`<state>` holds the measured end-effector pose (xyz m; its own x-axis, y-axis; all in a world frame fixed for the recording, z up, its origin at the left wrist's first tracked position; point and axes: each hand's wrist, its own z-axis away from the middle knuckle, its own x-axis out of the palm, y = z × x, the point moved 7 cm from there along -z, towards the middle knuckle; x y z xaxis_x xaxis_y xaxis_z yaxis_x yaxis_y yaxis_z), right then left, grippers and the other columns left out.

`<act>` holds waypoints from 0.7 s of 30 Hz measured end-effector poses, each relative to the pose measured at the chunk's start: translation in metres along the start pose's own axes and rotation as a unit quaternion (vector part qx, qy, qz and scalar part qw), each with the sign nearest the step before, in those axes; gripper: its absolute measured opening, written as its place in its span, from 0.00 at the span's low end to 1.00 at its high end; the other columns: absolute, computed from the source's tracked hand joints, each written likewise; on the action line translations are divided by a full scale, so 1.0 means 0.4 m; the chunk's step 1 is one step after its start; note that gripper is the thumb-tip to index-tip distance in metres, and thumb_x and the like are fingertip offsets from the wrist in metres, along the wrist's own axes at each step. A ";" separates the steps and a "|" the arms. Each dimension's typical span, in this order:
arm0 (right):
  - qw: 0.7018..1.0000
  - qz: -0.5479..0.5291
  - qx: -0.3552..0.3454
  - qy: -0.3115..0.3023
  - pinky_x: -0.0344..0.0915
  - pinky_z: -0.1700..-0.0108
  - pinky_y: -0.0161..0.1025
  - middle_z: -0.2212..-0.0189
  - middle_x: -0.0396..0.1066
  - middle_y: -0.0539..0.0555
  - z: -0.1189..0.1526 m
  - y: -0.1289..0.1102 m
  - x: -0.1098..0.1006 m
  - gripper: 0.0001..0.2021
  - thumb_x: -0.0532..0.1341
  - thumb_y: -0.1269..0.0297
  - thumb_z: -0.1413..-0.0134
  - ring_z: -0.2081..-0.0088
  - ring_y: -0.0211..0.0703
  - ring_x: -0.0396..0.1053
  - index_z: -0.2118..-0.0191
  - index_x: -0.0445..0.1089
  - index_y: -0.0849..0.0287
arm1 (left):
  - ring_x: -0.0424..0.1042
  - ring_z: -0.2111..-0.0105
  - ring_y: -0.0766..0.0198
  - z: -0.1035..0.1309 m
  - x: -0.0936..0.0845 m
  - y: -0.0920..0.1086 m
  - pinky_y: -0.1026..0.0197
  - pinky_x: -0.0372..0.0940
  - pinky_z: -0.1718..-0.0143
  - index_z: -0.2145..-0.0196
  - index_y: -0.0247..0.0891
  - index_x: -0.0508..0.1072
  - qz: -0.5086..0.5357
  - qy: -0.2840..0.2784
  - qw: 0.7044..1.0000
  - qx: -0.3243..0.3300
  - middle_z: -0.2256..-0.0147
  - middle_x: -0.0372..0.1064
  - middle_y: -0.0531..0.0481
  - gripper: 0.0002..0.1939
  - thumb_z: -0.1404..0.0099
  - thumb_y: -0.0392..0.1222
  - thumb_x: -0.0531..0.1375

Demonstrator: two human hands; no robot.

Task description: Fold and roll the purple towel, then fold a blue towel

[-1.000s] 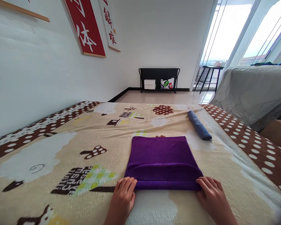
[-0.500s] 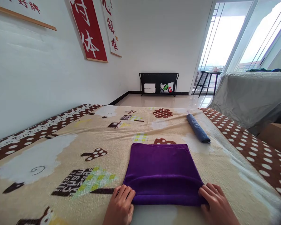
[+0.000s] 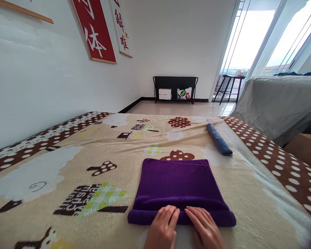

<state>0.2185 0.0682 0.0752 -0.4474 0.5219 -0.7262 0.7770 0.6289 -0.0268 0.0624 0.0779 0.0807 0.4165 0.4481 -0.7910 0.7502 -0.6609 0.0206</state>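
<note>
Where hands (image 3: 163,224) (image 3: 205,224) rest, purple cloth (image 3: 178,181), underneath

the bare left hand (image 3: 162,226) and bare right hand (image 3: 206,226) I see from afar, close together on the rolled near edge of a plush purple cloth (image 3: 175,181), a rolled blue-grey towel (image 3: 219,139) beyond to my right, a cream cartoon-printed blanket (image 3: 124,162) beneath both

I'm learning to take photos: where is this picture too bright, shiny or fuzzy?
Head view: the window is washed out white; head view: the floor shines near the stool; head view: the blanket blurs at the lower right corner, while the purple cloth looks clearer.
</note>
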 end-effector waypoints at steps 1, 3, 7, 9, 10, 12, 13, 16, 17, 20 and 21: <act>1.000 -0.004 -0.016 -0.006 0.65 0.48 0.36 0.51 0.75 0.51 -0.009 -0.018 0.013 0.26 0.50 0.77 0.47 0.51 0.39 0.72 0.42 0.65 0.60 | 0.73 0.52 0.61 -0.008 0.011 0.018 0.59 0.65 0.48 0.47 0.36 0.71 0.004 -0.002 1.000 0.027 0.53 0.76 0.48 0.25 0.41 0.26 0.51; 0.999 0.016 -0.024 -0.028 0.66 0.47 0.37 0.49 0.74 0.50 -0.004 -0.018 0.029 0.25 0.52 0.73 0.42 0.49 0.39 0.72 0.39 0.62 0.59 | 0.73 0.50 0.63 -0.007 0.018 0.018 0.61 0.65 0.48 0.44 0.35 0.69 -0.015 -0.011 0.998 0.054 0.50 0.75 0.49 0.23 0.35 0.30 0.51; 0.994 0.093 0.021 -0.055 0.65 0.45 0.41 0.43 0.69 0.53 0.084 0.081 0.000 0.27 0.56 0.60 0.36 0.45 0.43 0.70 0.34 0.56 0.61 | 0.69 0.44 0.64 0.052 -0.020 -0.083 0.62 0.64 0.47 0.39 0.36 0.65 -0.076 -0.050 0.995 0.052 0.44 0.71 0.49 0.23 0.31 0.38 0.53; 0.991 0.119 0.045 -0.048 0.63 0.44 0.42 0.42 0.68 0.54 0.128 0.130 -0.027 0.28 0.53 0.58 0.33 0.45 0.44 0.70 0.32 0.53 0.61 | 0.68 0.43 0.64 0.085 -0.046 -0.132 0.62 0.63 0.45 0.38 0.36 0.64 -0.101 -0.059 0.993 0.033 0.43 0.70 0.49 0.24 0.31 0.38 0.53; 0.990 0.126 0.052 -0.045 0.63 0.43 0.43 0.43 0.68 0.54 0.140 0.143 -0.035 0.28 0.52 0.57 0.33 0.45 0.44 0.70 0.32 0.53 0.61 | 0.69 0.43 0.63 0.094 -0.055 -0.145 0.61 0.62 0.44 0.38 0.36 0.64 -0.111 -0.059 0.992 0.024 0.43 0.70 0.48 0.24 0.31 0.39 0.53; 0.988 0.134 0.062 -0.032 0.61 0.42 0.45 0.44 0.70 0.55 0.136 0.141 -0.041 0.28 0.52 0.57 0.32 0.46 0.46 0.71 0.32 0.53 0.62 | 0.70 0.44 0.61 0.091 -0.062 -0.142 0.57 0.63 0.45 0.39 0.36 0.66 -0.127 -0.046 0.991 0.005 0.44 0.71 0.47 0.23 0.31 0.40 0.54; 0.989 0.132 0.064 -0.026 0.61 0.42 0.46 0.45 0.70 0.55 0.121 0.126 -0.036 0.27 0.52 0.57 0.33 0.46 0.46 0.71 0.33 0.54 0.62 | 0.70 0.45 0.59 0.079 -0.057 -0.125 0.56 0.64 0.45 0.41 0.35 0.67 -0.131 -0.038 0.991 0.001 0.44 0.72 0.47 0.23 0.32 0.40 0.54; 0.994 0.096 0.036 -0.020 0.63 0.42 0.44 0.46 0.72 0.53 0.042 0.041 0.005 0.24 0.55 0.63 0.36 0.47 0.45 0.71 0.36 0.60 0.60 | 0.72 0.47 0.59 0.017 -0.019 -0.037 0.56 0.65 0.47 0.44 0.33 0.70 -0.110 -0.030 0.993 0.020 0.46 0.73 0.48 0.21 0.32 0.38 0.53; 0.996 0.084 0.021 -0.028 0.63 0.42 0.43 0.47 0.72 0.52 0.016 0.010 0.024 0.23 0.55 0.64 0.37 0.47 0.43 0.72 0.37 0.62 0.58 | 0.72 0.47 0.60 -0.003 -0.003 -0.010 0.57 0.65 0.48 0.44 0.33 0.70 -0.096 -0.035 0.994 0.029 0.46 0.73 0.48 0.21 0.32 0.38 0.52; 0.993 0.098 0.022 -0.057 0.64 0.44 0.43 0.46 0.72 0.50 -0.019 -0.021 0.061 0.20 0.55 0.61 0.36 0.48 0.43 0.72 0.40 0.66 0.56 | 0.71 0.46 0.61 -0.025 0.021 0.012 0.58 0.64 0.49 0.43 0.36 0.70 -0.080 -0.050 0.995 0.039 0.44 0.72 0.49 0.20 0.31 0.40 0.53; 0.991 0.116 0.037 -0.057 0.63 0.44 0.44 0.46 0.71 0.51 -0.012 -0.008 0.059 0.21 0.55 0.58 0.36 0.48 0.44 0.72 0.40 0.66 0.56 | 0.71 0.46 0.61 -0.015 0.018 -0.005 0.58 0.63 0.49 0.43 0.36 0.69 -0.090 -0.052 0.994 0.032 0.44 0.71 0.49 0.21 0.31 0.42 0.54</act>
<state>0.2033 0.0811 0.0614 -0.2026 0.5763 -0.7918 0.8857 0.4526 0.1028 0.0669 0.0861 0.0788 0.2201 0.5000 -0.8376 0.7725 -0.6136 -0.1633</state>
